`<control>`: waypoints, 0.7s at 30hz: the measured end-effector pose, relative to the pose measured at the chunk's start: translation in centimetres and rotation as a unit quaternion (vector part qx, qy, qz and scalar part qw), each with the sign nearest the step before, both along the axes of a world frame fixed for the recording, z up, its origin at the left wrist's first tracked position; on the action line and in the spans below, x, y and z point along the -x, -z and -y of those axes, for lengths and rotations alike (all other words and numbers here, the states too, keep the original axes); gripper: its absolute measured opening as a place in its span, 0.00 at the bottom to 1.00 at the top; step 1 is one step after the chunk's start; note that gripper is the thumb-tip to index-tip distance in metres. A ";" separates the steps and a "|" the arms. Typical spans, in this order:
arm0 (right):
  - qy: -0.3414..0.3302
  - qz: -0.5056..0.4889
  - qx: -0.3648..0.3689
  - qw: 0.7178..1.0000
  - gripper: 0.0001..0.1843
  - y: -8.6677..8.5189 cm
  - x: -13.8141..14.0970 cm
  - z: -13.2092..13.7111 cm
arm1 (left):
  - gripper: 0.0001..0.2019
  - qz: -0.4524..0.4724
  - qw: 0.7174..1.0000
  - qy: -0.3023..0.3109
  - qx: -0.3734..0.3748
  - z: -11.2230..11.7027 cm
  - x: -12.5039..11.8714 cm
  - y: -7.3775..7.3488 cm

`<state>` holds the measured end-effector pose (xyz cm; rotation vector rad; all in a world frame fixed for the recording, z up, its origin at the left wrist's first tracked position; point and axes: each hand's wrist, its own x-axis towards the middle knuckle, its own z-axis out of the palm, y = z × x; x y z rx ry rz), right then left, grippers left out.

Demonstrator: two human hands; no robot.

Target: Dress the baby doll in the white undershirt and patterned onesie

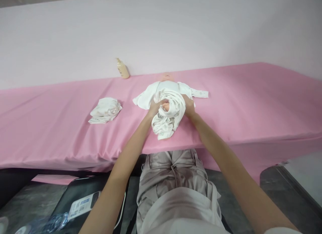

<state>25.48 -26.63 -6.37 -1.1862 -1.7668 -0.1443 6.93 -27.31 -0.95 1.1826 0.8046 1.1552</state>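
A baby doll [167, 77] lies on its back on the pink sheet, its head toward the wall. It wears a white top [148, 96] whose right-hand sleeve stretches out to the side. White patterned baby pants [173, 113] are bunched into a ring around a skin-coloured foot or leg of the doll. My left hand [156, 107] grips the bunched fabric at its left, thumb near the opening. On the other side, my right hand [188, 104] is closed on the same fabric, its fingertips partly hidden. The pants' lower end hangs toward me.
A folded white cloth [105, 109] rests on the pink sheet [238, 103] to the left. A yellowish pump bottle [122, 68] stands by the wall. Below the table's left front are a black chair [88, 185], a phone-like device [84, 204] and a clear plastic bottle [54, 222].
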 end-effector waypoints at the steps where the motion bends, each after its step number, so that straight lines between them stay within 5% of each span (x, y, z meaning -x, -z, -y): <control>1: 0.000 -0.015 0.007 1.000 0.20 0.1 0.0 -0.1 | 0.19 -0.028 0.997 -0.044 -0.063 -0.4 0.0 0.3; 5: -0.003 -0.052 0.013 0.999 0.19 0.2 0.2 -0.2 | 0.20 -0.142 0.933 -0.148 -0.297 -1.2 0.1 1.6; 9: 0.014 -0.065 -0.003 0.998 0.16 0.0 0.7 -0.1 | 0.12 -0.206 0.816 -0.242 -0.483 -0.7 0.6 1.9; 14: 0.015 -0.147 0.062 0.987 0.08 -0.8 1.3 0.8 | 0.20 -0.228 0.718 -0.184 -0.632 0.8 0.6 1.0; 17: 0.001 -0.180 0.089 0.980 0.06 -1.4 1.6 1.3 | 0.18 -0.269 0.694 -0.159 -0.648 1.5 0.0 0.7; 21: -0.072 -0.230 0.139 0.961 0.09 -2.4 1.8 1.4 | 0.12 -0.269 0.736 -0.193 -0.590 1.5 -0.3 0.5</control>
